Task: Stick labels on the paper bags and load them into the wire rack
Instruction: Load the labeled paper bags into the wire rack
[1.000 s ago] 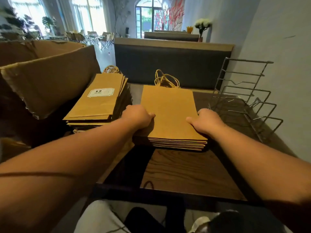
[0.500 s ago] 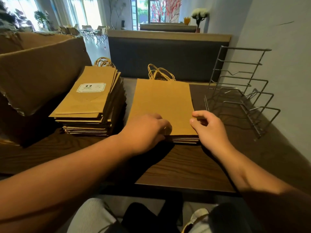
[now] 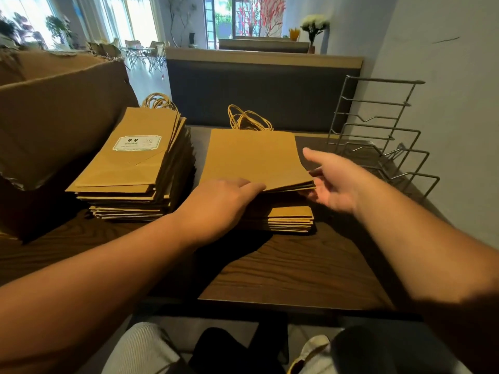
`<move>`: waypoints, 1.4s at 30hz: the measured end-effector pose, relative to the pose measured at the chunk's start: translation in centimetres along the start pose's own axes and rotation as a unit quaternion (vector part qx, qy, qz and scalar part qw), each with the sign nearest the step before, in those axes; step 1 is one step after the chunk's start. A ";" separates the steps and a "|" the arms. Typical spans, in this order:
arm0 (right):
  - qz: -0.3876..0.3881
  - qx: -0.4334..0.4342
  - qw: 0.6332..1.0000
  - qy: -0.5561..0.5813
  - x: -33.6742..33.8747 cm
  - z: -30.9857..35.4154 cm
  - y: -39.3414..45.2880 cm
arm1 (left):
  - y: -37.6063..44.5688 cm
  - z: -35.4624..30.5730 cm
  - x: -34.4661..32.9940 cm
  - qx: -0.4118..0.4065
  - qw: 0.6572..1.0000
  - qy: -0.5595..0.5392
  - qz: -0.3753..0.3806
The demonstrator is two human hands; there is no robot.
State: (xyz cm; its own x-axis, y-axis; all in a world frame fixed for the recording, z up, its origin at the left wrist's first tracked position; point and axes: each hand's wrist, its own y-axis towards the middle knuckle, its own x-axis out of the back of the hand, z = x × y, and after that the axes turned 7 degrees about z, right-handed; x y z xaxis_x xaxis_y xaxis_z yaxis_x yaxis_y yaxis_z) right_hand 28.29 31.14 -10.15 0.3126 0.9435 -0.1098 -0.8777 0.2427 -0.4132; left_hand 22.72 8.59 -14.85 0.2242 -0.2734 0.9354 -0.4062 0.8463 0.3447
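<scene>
Dim foreground, blown-out windows (image 3: 129, 20) behind (edges bowed), right hand (image 3: 334, 182) perhaps motion-blurred.

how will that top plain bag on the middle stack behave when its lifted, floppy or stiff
Probably bendy: the top plain bag already curves upward at the near edge where the left hand and right hand raise it. Likely light, being thin flat paper. Its twisted handles will probably dangle and could snag the wire rack.
</scene>
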 end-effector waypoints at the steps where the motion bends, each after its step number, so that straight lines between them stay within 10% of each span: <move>1: 0.010 -0.024 1.000 0.013 -0.2 0.6 0.2 | -0.1 0.0 -0.2 -0.004 1.000 0.002 -0.004; 10: -0.017 0.128 0.983 -0.133 -0.3 0.7 1.1 | -0.2 0.3 1.6 0.110 0.972 -0.205 -0.039; 14: 0.011 0.256 0.962 -0.099 0.1 1.9 -0.3 | 2.0 3.3 2.6 0.364 0.819 -0.419 -0.146; 17: 0.028 0.317 0.943 -0.094 0.0 2.9 -1.0 | 3.9 4.8 3.1 0.400 0.714 -0.561 -0.126; 22: -0.051 0.356 0.924 -0.129 -0.4 3.1 -0.3 | 5.2 4.0 3.4 0.357 0.751 -0.499 -0.241; 28: -0.137 0.183 0.898 -0.375 0.3 0.1 2.8 | 3.0 2.1 -0.2 0.370 0.809 -0.427 -0.159; 42: -0.249 0.353 0.850 -0.301 8.7 13.5 1.8 | 18.2 1.1 6.3 0.278 0.862 -0.370 -0.206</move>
State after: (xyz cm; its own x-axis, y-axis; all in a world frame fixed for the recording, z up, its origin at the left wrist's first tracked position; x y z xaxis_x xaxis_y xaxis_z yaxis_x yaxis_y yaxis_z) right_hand 24.48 42.80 0.34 0.6543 0.5764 0.4896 -0.7558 0.5208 0.3968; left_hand 15.80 21.82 -2.56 -0.0923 -0.8889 0.4486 -0.8349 0.3146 0.4517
